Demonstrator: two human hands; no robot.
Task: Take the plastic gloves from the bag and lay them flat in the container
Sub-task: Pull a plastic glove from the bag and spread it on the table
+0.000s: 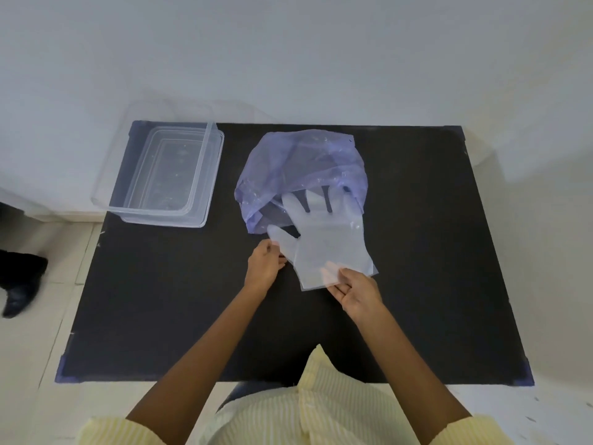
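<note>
Only one camera here, the head view, looking down at a black table (417, 252). So we're at the pulling-out step: a clear plastic glove (324, 242) is mostly out of the purple bag (301, 162), lying cuff toward the person, with its fingertips right at the bag's mouth or tucked just under the edge, hard to call. The right hand (356, 290) pinches the cuff end, thumb on top and fingers under the film. The left hand (264, 263) is curled up beside the glove's thumb edge; looks like it's nipping the film there, but I can't tell for sure.

The clear container (167, 175) sits at the far left corner of the table, well apart from the bag, and seems to have nothing in it yet.

Next move, I'd guess: slide the glove free of the bag, carry it left, and spread it flat on the container floor. The film is floppy and clingy, so holding two edges should stop it folding over.
</note>
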